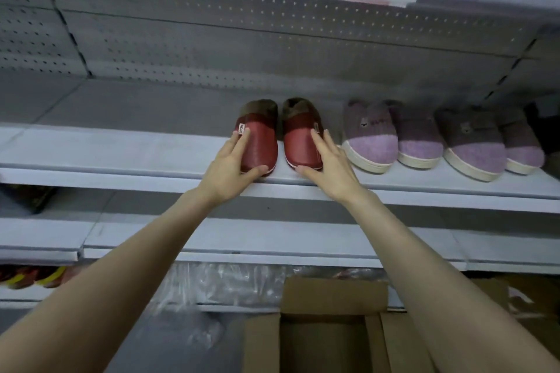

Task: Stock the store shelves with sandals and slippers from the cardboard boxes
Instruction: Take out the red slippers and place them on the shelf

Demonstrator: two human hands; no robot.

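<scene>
Two red slippers with brown fuzzy collars stand side by side on the grey shelf (121,148), toes toward me. My left hand (230,165) touches the left red slipper (260,142), fingers straight along its outer side and thumb at its toe. My right hand (328,165) rests against the right red slipper (300,142) in the same way, fingers along its outer side, thumb at the toe. An open cardboard box (330,339) sits below, between my forearms; its inside looks dark.
Several purple fuzzy slippers (371,142) with white soles line the same shelf to the right. The left part of the shelf is bare. A lower shelf (272,239) runs beneath, with crumpled clear plastic (230,285) under it and colourful footwear (33,277) at lower left.
</scene>
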